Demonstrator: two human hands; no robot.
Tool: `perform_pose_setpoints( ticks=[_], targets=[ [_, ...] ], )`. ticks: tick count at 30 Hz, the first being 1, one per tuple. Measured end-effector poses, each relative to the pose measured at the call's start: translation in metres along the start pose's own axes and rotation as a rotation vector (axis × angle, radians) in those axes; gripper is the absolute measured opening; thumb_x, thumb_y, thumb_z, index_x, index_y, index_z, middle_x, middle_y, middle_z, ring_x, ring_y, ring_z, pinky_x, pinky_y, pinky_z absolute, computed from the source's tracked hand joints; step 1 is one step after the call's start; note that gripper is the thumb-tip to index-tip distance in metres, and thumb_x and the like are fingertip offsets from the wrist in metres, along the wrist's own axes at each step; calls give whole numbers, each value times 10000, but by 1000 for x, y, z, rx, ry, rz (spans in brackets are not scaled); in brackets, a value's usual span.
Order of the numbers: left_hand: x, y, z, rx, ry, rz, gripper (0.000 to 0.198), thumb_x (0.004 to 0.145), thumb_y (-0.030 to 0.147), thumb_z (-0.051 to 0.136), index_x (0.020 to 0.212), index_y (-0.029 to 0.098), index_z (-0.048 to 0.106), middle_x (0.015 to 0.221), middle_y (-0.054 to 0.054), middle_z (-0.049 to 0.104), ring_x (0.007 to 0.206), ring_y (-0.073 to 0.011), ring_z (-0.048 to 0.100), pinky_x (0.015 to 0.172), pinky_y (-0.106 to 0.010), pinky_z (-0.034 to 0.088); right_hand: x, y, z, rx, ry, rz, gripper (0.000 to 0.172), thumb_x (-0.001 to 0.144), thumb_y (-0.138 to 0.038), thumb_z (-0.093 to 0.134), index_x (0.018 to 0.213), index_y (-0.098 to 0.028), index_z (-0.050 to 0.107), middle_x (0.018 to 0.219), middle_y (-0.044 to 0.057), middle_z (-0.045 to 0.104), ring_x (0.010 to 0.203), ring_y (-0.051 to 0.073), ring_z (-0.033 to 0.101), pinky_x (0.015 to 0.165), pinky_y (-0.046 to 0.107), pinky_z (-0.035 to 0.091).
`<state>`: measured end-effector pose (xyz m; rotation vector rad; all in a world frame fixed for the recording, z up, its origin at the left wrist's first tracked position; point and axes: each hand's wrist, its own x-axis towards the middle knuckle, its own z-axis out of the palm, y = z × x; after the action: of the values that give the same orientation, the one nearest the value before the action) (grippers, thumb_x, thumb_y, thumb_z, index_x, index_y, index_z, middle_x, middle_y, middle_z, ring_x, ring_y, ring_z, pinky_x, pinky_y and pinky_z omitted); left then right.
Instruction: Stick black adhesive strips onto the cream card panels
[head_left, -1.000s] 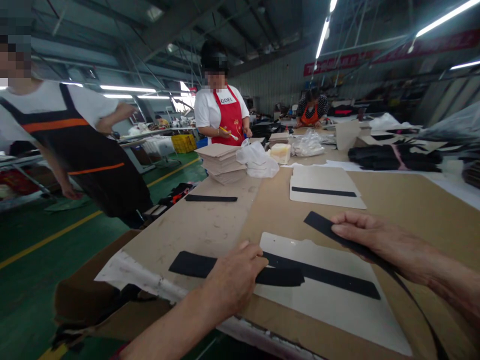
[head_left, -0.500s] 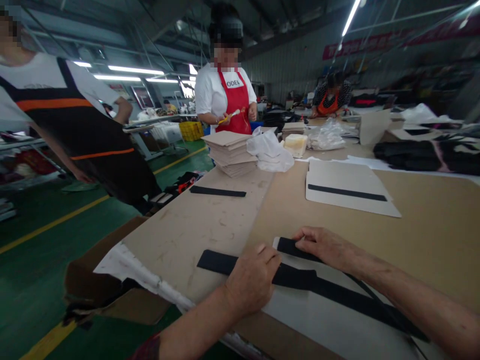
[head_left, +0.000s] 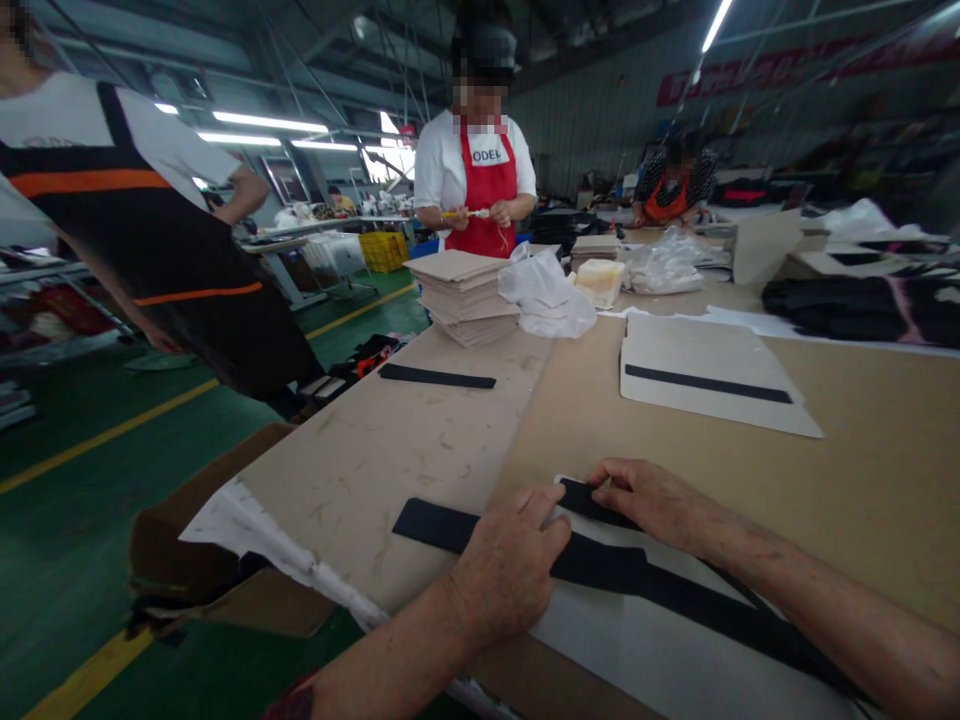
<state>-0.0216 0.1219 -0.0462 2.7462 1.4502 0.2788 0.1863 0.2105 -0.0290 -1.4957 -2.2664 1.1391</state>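
Observation:
A pale board (head_left: 592,640) lies on the table before me, with black strips across it. My right hand (head_left: 637,500) pinches the end of the upper black strip (head_left: 577,497) at the board's far left corner. My left hand (head_left: 514,560) rests across a wider black strip (head_left: 435,525) whose end juts past the board's left side. The left thumb and forefinger are apart, the fingertips close to the upper strip's end. Its other fingers are partly hidden. Another long black strip (head_left: 712,605) runs towards my right forearm, which covers part of the strips.
A second pale board (head_left: 705,340) with a black strip lies farther back. One loose strip (head_left: 437,377) is at left, near stacked boards (head_left: 465,300) and white plastic (head_left: 547,290). A co-worker in a red apron (head_left: 489,190) stands behind. Beyond the left edge is a cardboard box (head_left: 202,500).
My left thumb and forefinger have parted from a closed pinch. My right hand has barely moved. The co-worker in red has brought both hands together on a yellow-handled brush.

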Motion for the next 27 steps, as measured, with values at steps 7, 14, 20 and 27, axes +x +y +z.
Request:
perform_pose_setpoints(
  ticks=[7, 14, 20, 27],
  targets=[
    [2, -1, -1, 38, -53, 33, 391, 866, 191, 552, 1251, 117, 562, 1465, -140, 477, 1202, -291, 476, 1010, -407, 481, 4, -1, 2, -41, 10, -25, 184, 840, -267, 533, 892, -194, 694, 710, 1, 634, 650, 147, 527, 613, 275, 372],
    [4, 0, -5, 18, -87, 13, 380, 854, 153, 531, 1230, 136, 577, 1477, -122, 473, 1231, -293, 462, 1021, -416, 475, -18, 19, -34, 73, -97, 50, 352, 769, -374, 660, 1059, -174, 656, 723, -5, 615, 627, 142, 530, 582, 272, 390],
    [8, -3, -1, -32, -75, -4, 474, 778, 61, 508, 1238, 150, 580, 1490, -98, 460, 1233, -287, 449, 1027, -428, 465, -91, 88, -90, 349, -140, 194, 523, 646, -421, 776, 1103, -227, 610, 767, -26, 579, 655, 127, 521, 578, 246, 384],
    [7, -6, 3, -10, -78, -10, 578, 712, 22, 485, 1265, 155, 586, 1486, -83, 473, 1246, -272, 435, 1079, -436, 432, -130, 107, -63, 414, 216, 412, 462, 640, -522, 727, 923, -218, 524, 667, -57, 495, 562, 98, 395, 508, 240, 296]
  ],
)
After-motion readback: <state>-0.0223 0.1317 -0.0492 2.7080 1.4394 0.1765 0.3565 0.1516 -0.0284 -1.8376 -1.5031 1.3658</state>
